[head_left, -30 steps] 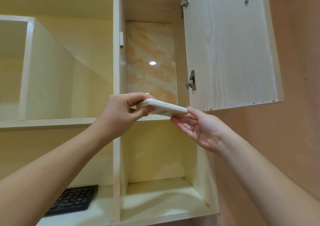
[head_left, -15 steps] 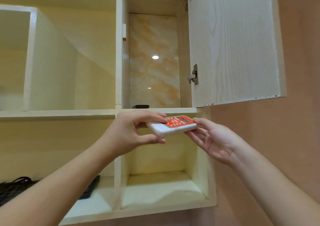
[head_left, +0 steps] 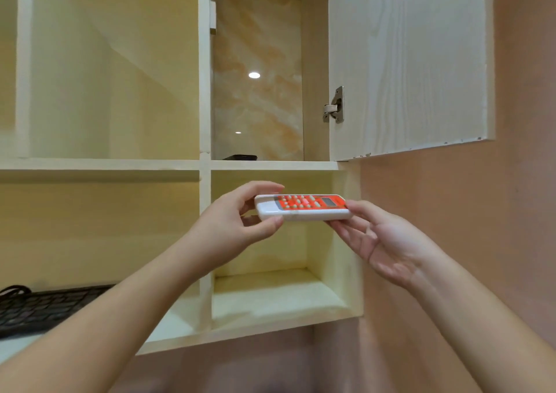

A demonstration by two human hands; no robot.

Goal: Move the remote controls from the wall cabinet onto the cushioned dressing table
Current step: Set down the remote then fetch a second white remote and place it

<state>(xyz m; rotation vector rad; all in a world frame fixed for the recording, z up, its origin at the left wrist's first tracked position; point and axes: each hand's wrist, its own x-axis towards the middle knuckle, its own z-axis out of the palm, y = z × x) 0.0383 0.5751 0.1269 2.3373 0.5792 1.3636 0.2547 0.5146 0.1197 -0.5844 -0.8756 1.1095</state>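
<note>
A white remote control (head_left: pixel 304 207) with an orange button face lies level in front of the lower right cubby of the wall cabinet (head_left: pixel 204 91). My left hand (head_left: pixel 237 224) pinches its left end between thumb and fingers. My right hand (head_left: pixel 379 242) is palm up, its fingertips under the remote's right end. A second, dark remote (head_left: pixel 240 157) lies flat on the shelf of the upper right compartment, mostly hidden by the shelf edge. The dressing table is out of view.
The cabinet door (head_left: pixel 409 61) stands swung out to the right, with a metal hinge (head_left: pixel 335 105) on its inner side. A black keyboard (head_left: pixel 45 308) with a cable lies on the lower left shelf. A pink wall (head_left: pixel 481 212) runs along the right.
The white remote has come out of the upper compartment and down below the shelf, now turned button side up. Both hands moved down with it; the dark remote became visible.
</note>
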